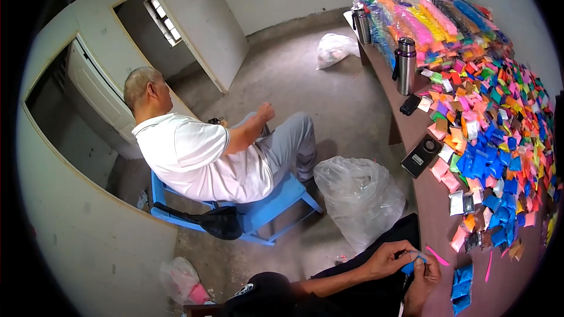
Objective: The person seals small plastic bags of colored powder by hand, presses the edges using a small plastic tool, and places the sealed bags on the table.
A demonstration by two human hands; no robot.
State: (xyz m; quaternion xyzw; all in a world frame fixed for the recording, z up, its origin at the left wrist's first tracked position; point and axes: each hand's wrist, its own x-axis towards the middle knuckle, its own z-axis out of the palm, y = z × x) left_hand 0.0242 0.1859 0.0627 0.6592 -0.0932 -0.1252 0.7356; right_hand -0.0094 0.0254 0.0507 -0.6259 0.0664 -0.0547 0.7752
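My left hand reaches in from the left, its fingers pinched on a small blue packet. Closed around the other side of the same packet is my right hand. Both hands meet over my dark-clothed lap at the table's edge. A strip of blue packets lies on the table just right of my right hand. Close by are a pink plastic stick and a second pink stick. Farther up the table spreads a large heap of small coloured packets. The fingers partly cover the packet I hold.
On the brown table stand a steel thermos, another flask and a black box-like device. Bagged colourful packets fill its far end. A clear plastic bag and a person on a blue chair are to my left.
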